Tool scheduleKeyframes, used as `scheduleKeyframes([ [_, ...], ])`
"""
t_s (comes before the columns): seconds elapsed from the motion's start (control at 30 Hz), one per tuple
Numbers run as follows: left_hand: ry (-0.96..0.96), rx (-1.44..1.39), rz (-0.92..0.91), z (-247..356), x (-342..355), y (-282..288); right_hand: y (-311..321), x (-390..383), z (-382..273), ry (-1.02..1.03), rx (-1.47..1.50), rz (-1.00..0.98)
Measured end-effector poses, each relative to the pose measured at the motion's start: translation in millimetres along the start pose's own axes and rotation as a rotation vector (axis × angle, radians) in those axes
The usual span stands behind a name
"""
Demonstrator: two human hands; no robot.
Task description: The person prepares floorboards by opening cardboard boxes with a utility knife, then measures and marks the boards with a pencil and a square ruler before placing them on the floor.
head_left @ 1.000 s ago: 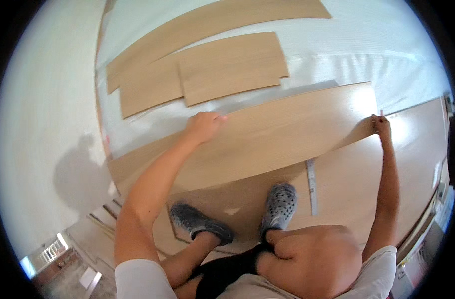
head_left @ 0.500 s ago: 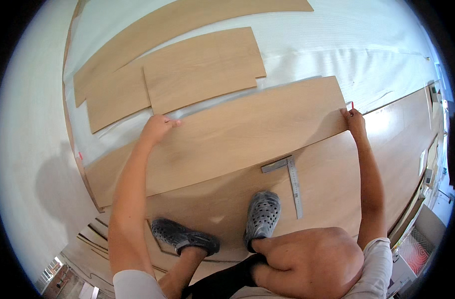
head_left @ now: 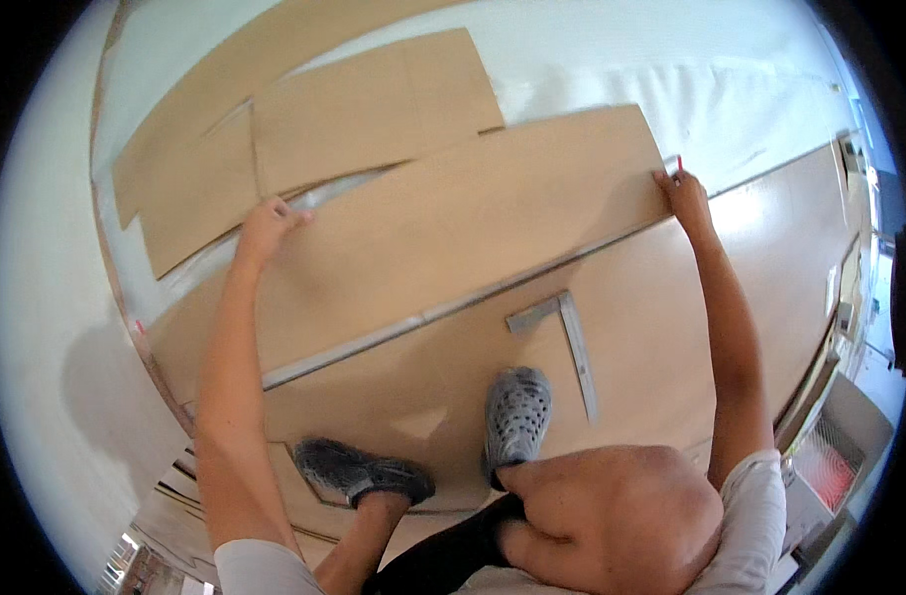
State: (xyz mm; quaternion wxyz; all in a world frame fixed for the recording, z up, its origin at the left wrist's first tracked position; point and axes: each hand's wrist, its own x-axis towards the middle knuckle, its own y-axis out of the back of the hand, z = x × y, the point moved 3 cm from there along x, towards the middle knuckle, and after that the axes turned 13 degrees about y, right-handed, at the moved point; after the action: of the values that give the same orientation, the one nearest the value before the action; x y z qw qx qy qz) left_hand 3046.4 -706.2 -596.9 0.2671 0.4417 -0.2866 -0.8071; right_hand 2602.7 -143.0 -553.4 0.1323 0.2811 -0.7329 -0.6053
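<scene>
A long wood-look floor plank (head_left: 453, 238) lies crosswise before me, a gap along its near edge. Its far edge comes up against a shorter loose plank (head_left: 374, 99). My left hand (head_left: 272, 226) is closed at the far edge, toward the left end; its fingertips are partly hidden. My right hand (head_left: 683, 195) grips the right end, thumb on top. A thin red-tipped stick (head_left: 680, 164) shows at that hand; I cannot tell whether it is held. On the laid floor (head_left: 641, 327) nearer me rests a metal try square (head_left: 575, 347).
Another long plank (head_left: 304, 45) lies farther off on white underlay (head_left: 612, 79). At left, a small red piece (head_left: 141, 325) sits by the pale wall (head_left: 47, 258). My clogs (head_left: 517, 412) stand on the laid floor. Boxes (head_left: 840, 436) and other items line the right side.
Both hands have moved the long plank away from me. A pale strip now shows along its near edge, and the far edge has closed on the shorter plank. The view has shifted slightly.
</scene>
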Motion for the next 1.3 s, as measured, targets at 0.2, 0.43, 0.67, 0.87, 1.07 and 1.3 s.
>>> scheduleKeyframes([
  [0.2,-0.144,0.148,0.044,4,-5,7,0,-9,-24,-0.201,0.104,-0.054],
  [0.43,-0.114,0.176,0.081,-12,-24,7,-9,-17,-40,-0.184,0.026,-0.136],
  [0.67,-0.106,0.087,0.062,-12,-36,-18,0,-35,-32,-0.210,-0.001,-0.113],
  [0.87,-0.027,-0.046,0.064,-63,-43,5,-47,-1,-44,-0.037,-0.025,-0.098],
  [1.07,-0.116,-0.136,0.202,19,-35,-52,-16,-18,155,0.064,0.025,-0.010],
  [1.3,-0.099,0.092,0.369,-10,-92,-7,-61,-26,51,0.069,0.239,0.052],
])
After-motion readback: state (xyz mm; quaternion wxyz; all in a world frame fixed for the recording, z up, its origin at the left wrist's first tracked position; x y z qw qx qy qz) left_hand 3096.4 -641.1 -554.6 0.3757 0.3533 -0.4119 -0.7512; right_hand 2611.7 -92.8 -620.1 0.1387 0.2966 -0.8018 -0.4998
